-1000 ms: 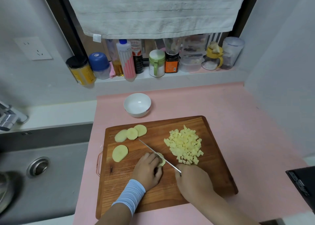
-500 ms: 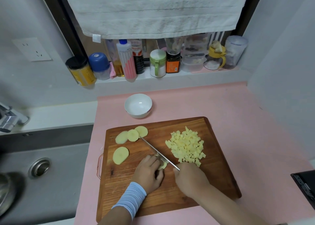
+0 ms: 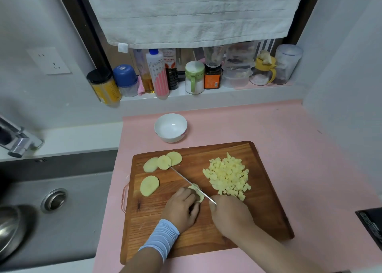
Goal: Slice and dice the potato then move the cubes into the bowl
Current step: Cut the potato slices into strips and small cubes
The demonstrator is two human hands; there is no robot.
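A wooden cutting board (image 3: 266, 210) lies on the pink counter. My left hand (image 3: 183, 208) presses down a potato slice (image 3: 198, 193) near the board's middle. My right hand (image 3: 230, 215) grips a knife (image 3: 190, 182), whose blade runs up and left across that slice, its tip at the far slices. A pile of potato cubes (image 3: 228, 175) sits to the right of the blade. Three round slices (image 3: 163, 162) overlap at the board's far left, and one more slice (image 3: 149, 185) lies below them. An empty white bowl (image 3: 171, 127) stands behind the board.
A steel sink (image 3: 53, 202) with a drain and a tap (image 3: 18, 142) lies to the left. Jars and bottles (image 3: 194, 77) line the ledge behind, under a hanging white towel. A dark object (image 3: 372, 225) sits at the right edge.
The knife has shifted forward and left across the held slice, its tip now reaching the far slices. Both hands stay on the board.
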